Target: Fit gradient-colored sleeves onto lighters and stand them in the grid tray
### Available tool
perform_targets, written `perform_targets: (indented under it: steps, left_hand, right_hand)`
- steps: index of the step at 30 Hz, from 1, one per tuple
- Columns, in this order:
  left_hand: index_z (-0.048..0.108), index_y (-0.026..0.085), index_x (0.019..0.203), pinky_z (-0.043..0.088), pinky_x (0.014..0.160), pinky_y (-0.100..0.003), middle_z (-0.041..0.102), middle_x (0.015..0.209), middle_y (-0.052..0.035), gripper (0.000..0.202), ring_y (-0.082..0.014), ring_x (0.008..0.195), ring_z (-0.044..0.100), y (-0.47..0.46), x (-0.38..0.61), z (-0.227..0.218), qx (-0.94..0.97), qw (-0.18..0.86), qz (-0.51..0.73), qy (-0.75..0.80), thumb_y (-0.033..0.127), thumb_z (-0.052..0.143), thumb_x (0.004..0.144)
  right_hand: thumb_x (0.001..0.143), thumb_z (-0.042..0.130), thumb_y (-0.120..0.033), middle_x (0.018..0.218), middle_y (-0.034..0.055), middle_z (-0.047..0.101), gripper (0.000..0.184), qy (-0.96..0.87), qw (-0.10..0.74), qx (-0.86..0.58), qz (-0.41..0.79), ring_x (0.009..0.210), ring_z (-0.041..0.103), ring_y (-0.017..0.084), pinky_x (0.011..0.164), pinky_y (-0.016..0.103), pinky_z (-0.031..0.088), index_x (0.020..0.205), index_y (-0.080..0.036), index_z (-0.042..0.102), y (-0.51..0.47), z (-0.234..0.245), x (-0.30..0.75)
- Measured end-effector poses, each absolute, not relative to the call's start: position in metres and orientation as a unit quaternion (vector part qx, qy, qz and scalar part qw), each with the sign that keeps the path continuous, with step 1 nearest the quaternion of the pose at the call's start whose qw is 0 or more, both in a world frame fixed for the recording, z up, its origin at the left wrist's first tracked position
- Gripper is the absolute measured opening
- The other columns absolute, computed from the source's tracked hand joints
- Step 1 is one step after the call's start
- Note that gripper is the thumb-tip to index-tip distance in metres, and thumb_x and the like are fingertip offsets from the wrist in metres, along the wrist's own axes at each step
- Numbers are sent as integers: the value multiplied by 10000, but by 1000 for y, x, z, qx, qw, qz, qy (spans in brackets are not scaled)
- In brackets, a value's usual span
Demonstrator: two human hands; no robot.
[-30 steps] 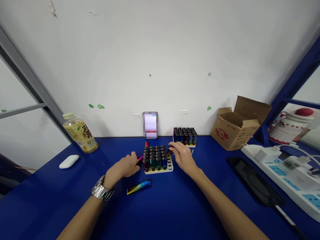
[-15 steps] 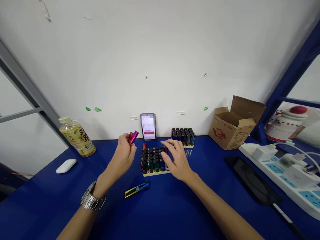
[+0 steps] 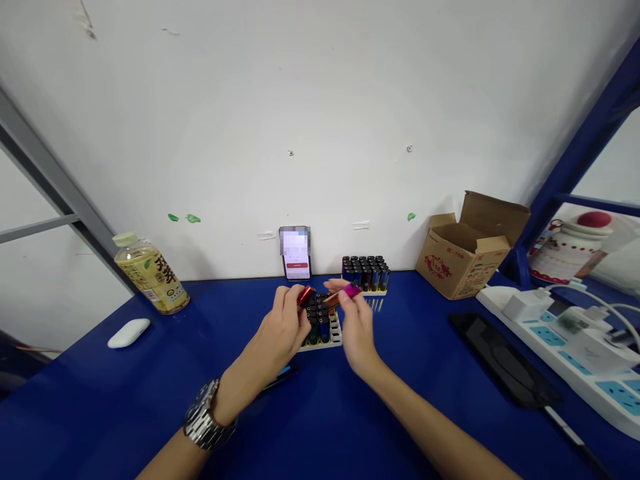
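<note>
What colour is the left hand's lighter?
The lighter in the left hand shows shiny red, clearest in the head view.

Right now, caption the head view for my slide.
Left hand holds a red lighter, right hand a purple-ended lighter, near a white slotted rack of upright lighters.

Your single view looks out from your head, facing forward and down across the tabletop to the wall behind it. It sweeps wide, from the bottle at left to the power strip at right. Your forearms enter from the bottom edge, and your fingers show near mid-frame, closer than the wall.
</note>
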State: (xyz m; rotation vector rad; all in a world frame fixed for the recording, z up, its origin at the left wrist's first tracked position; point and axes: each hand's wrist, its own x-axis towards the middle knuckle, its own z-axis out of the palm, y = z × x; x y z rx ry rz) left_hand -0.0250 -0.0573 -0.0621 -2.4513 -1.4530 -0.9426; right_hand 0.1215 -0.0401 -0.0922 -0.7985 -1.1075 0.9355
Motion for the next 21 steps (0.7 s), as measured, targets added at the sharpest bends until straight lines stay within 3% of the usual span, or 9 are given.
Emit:
perform_targets:
  steps: [2, 4, 8, 11, 16, 21]
  left_hand:
    - [381, 133, 1237, 524, 726, -341, 485, 1024, -110, 332, -192, 848, 581, -55, -28, -61, -794, 76, -349, -492, 216, 356, 917]
    - [408, 135, 1211, 518, 764, -352, 498, 1035, -118, 311, -198, 884, 584, -53, -31, -61, -771, 80, -390, -497, 241, 368, 921]
    - [380, 148, 1165, 521, 699, -336, 581, 958, -95, 285, -190, 816, 620, -48, -36, -65, -738, 25, -444, -509, 287, 393, 916]
    - [341, 150, 1161, 516, 652, -322, 621, 910, -83, 293, -192, 780, 645, -47, -37, -68, -727, -23, -451, -517, 308, 384, 918]
    - [346, 156, 1137, 506, 637, -323, 630, 856, -69, 281, -198, 749, 656, -47, -38, -68, -728, -31, -447, -518, 319, 381, 911]
    - [347, 159, 1118, 493, 600, -306, 633, 848, -68, 268, -187, 706, 643, -46, -39, -67, -727, -39, -443, -523, 326, 374, 910]
  right_hand:
    - [836, 488, -317, 760, 12, 631, 187, -435, 713, -351, 423, 760, 592, 157, 749, 298, 478, 879, -182, 609, -31, -93, 132]
    - [799, 516, -344, 551, -52, 480, 170, -430, 701, -337, 458, 540, 490, 112, 573, 247, 454, 750, -189, 566, -23, -95, 142]
    - [773, 500, -490, 399, -101, 252, 406, -464, 606, -385, 520, 333, 234, 59, 324, 210, 256, 501, -225, 356, -14, -103, 154]
    - [747, 485, -486, 379, -97, 216, 431, -498, 569, -463, 463, 318, 194, 49, 300, 212, 175, 464, -247, 265, -10, -110, 154]
    - [721, 503, -369, 403, -84, 212, 384, -518, 573, -508, 382, 359, 229, 57, 325, 213, 184, 466, -246, 244, -7, -115, 153]
    - [746, 501, -413, 413, -80, 231, 403, -525, 572, -513, 367, 374, 228, 60, 336, 215, 190, 476, -242, 256, -8, -115, 153]
